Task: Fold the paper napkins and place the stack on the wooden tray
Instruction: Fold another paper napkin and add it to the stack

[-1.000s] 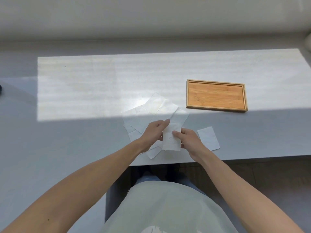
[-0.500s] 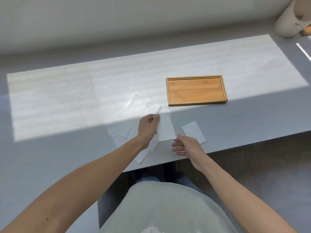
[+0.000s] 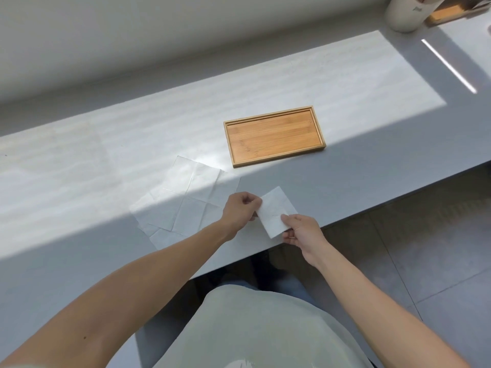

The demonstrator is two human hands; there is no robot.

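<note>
Bamboo, warm and striped, makes up the wooden tray (image 3: pixel 275 136), and we take it as our landmark in the one head view we have. It lies flat on the pale grey counter (image 3: pixel 79 160), half in a band of sunlight, and nothing rests on it.

Nearer to us than the tray, close to the counter's front edge, we see the folded napkin (image 3: pixel 275 212), a small white rectangle held between both hands. Our left hand (image 3: pixel 239 209) pinches its left edge, thumb and fingers closed on the paper. Our right hand (image 3: pixel 300 231) grips its near right corner, thumb on top and fingers curled beneath. Whether the napkin touches the counter or floats just above it, we cannot tell.

To the left of the tray and nearer to us lie the unfolded napkins (image 3: pixel 186 197), creased white sheets spread flat and overlapping; how many there are we cannot tell. Their far corner reaches into the sunlight just beside the tray's near left corner, apart from it.

Far beyond the tray to the right, at the top edge of the view, stands a cream cylindrical container (image 3: pixel 406 11), with another wooden object (image 3: pixel 446 12) beside it, mostly cut off.

Below the counter edge we see a light green shirt (image 3: pixel 260 333).
</note>
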